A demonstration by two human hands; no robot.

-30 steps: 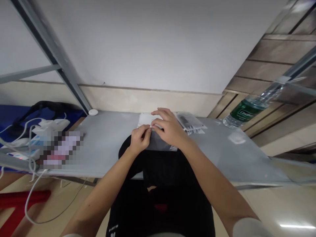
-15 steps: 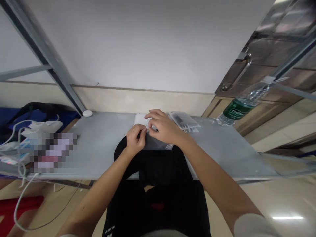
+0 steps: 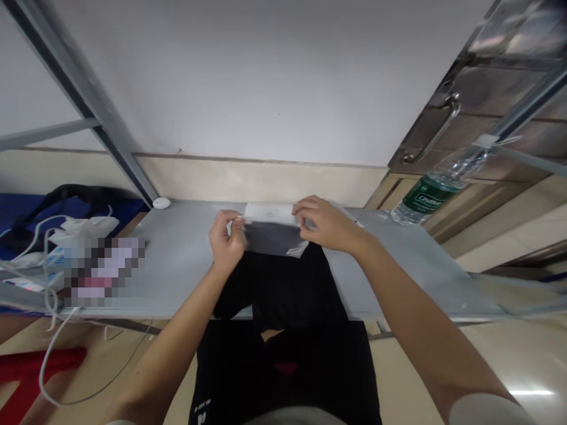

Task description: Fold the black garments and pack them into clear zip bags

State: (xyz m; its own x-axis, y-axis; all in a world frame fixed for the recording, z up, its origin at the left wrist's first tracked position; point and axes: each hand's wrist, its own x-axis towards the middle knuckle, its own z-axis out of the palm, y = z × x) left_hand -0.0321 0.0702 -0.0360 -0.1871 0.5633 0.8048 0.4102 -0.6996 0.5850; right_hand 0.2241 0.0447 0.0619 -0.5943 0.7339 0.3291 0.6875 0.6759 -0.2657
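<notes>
A flat grey plastic bag [image 3: 275,238] with a small white label near its lower right corner is stretched between my two hands. My left hand [image 3: 227,236] pinches its left upper corner between thumb and finger. At the right upper corner, my right hand [image 3: 325,223] has thumb and fingers closed on the edge. Along the bag's far side shows a white panel [image 3: 270,211]; whether it belongs to the bag I cannot tell. Below the bag, a black cloth [image 3: 292,289] lies over the table's front edge. A clear packet [image 3: 349,215] is mostly hidden behind my right hand.
On the grey table [image 3: 172,260] a clear water bottle [image 3: 427,198] leans at the right. A small white case [image 3: 162,203] stands at the back left. Power strips with white cables [image 3: 66,233] and a blurred-out object [image 3: 108,271] lie left. A red stool [image 3: 35,378] is below.
My hands were close together at the middle of the bag's upper edge. They have moved apart, left hand to the left and right hand to the right, and more of the bag shows.
</notes>
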